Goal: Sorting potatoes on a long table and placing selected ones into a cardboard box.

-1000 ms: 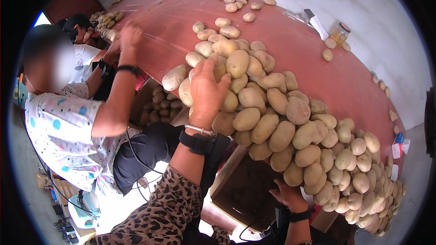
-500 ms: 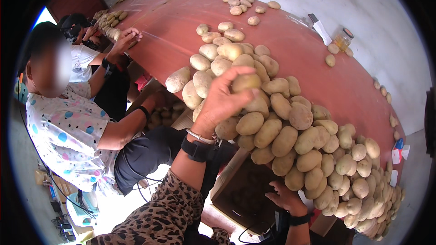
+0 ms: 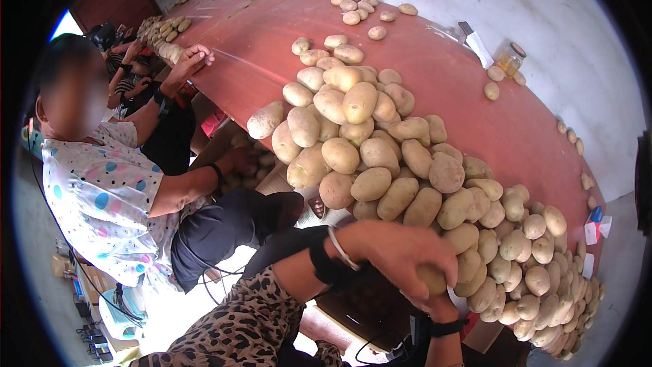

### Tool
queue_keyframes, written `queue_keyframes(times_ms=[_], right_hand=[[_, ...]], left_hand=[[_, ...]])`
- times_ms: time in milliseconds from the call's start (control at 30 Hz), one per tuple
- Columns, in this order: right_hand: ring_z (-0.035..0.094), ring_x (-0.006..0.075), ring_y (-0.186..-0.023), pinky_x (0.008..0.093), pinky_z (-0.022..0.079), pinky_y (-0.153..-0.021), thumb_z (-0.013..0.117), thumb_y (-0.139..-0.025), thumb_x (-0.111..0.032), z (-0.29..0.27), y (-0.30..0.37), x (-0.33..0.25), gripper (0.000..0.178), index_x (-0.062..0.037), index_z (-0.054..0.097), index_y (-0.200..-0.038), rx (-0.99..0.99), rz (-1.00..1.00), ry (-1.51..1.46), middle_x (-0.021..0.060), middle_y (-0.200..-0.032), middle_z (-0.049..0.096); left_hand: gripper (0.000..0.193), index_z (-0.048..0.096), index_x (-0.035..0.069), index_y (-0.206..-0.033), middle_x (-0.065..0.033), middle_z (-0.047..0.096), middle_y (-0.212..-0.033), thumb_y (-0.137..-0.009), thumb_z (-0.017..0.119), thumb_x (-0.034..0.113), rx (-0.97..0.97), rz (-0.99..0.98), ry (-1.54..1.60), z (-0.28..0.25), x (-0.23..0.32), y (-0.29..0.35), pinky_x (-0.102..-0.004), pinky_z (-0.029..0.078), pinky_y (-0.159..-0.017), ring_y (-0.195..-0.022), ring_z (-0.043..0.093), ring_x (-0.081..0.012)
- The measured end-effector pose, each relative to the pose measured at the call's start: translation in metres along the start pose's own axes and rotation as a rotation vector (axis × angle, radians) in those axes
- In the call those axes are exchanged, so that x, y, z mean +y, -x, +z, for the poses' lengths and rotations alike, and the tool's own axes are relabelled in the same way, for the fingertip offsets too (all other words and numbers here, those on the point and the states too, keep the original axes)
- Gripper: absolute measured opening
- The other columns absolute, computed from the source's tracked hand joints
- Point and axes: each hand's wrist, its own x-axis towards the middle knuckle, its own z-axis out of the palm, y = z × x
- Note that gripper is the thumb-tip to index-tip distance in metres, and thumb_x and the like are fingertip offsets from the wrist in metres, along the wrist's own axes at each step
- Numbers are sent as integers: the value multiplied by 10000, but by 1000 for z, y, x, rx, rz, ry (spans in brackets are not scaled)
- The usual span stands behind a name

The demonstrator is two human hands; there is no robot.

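Observation:
My left hand [image 3: 407, 251], its arm in a leopard-print sleeve, curves around a potato [image 3: 432, 278] below the front edge of the table. Right beneath it is my right hand [image 3: 438, 307], with a black wrist band; its fingers are mostly hidden behind the left hand and the potato. A big heap of potatoes [image 3: 421, 211] runs along the table edge just above both hands. One potato [image 3: 360, 102] lies on top at the heap's upper part. Under my hands stands a dark box [image 3: 353, 312], its inside in shadow.
The reddish table [image 3: 251, 61] curves away to the far left. At the back are loose potatoes [image 3: 351, 5], a glass jar [image 3: 511, 59] and a dark-handled knife [image 3: 475, 44]. A person [image 3: 109, 190] in a dotted shirt sits close on my left.
My left hand has come down from the upper heap to my right hand. A potato now lies uncovered on the heap near where my left hand held one.

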Motion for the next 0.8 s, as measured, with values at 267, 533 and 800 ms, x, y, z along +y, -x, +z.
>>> queue_keyframes(times_ms=[267,533,800], right_hand=[[550,326,-989,393,424,-836,690,-688,-274,-30,-13,-54,368,-94,587,-992,-271,-97,503,135,-951,610],[536,335,-1027,386,428,-849,660,-741,-244,-26,-12,-54,413,-36,545,-1079,-316,66,189,169,-1050,584],[510,348,-1064,472,396,-887,662,-749,-374,-11,-19,-28,430,-87,568,-1056,-426,122,568,172,-1080,562]], left_hand=[[362,624,37,-934,-133,615,-884,-593,650,157,-467,-327,-217,67,-34,-3,-398,467,-724,-862,587,-318],[267,610,23,-888,-135,608,-766,-649,649,134,-291,-342,-268,47,-32,-4,-395,479,-664,-733,604,-322],[103,607,68,-889,26,584,-839,-791,633,53,1055,-89,-442,-61,0,23,-208,417,-660,-769,535,-64]])
